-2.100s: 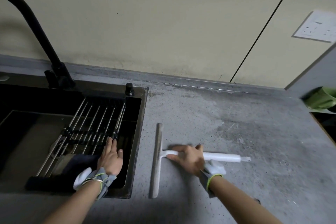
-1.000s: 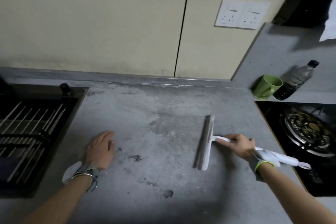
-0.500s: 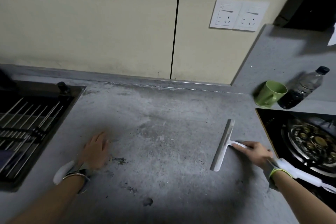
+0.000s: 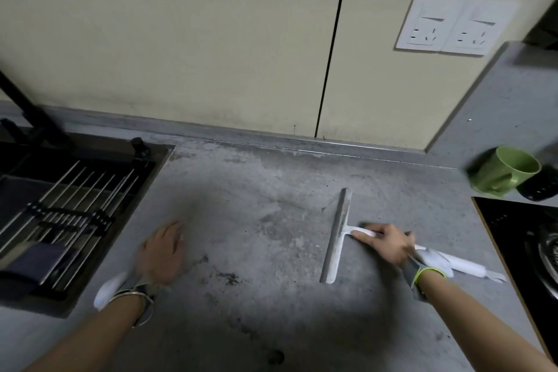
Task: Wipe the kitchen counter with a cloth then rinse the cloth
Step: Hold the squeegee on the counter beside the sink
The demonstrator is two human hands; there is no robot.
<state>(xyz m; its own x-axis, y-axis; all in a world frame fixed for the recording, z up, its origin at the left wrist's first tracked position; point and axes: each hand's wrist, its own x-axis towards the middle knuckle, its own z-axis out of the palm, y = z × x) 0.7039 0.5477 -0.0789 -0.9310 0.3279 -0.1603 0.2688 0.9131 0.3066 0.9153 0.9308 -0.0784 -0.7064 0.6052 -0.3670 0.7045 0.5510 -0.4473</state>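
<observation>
My right hand (image 4: 388,243) grips the white handle of a squeegee (image 4: 338,235) whose long blade lies on the grey counter (image 4: 256,190), right of centre. My left hand (image 4: 163,254) rests flat on the counter near the sink (image 4: 18,190), fingers straight, slightly blurred. A dark cloth (image 4: 39,260) lies in the sink under the metal rack (image 4: 69,211). Dark crumbs and dirt specks (image 4: 229,278) lie on the counter between my hands.
A black tap (image 4: 27,112) stands behind the sink at the left. A green mug (image 4: 507,172) and a dark bottle base (image 4: 540,184) stand at the back right, next to a black hob (image 4: 519,235). Wall sockets (image 4: 456,27) sit above.
The squeegee, swept right from the sink's edge earlier, now lies a little further left than half a second ago. My left hand left the rack for the counter. The view shifted slightly left.
</observation>
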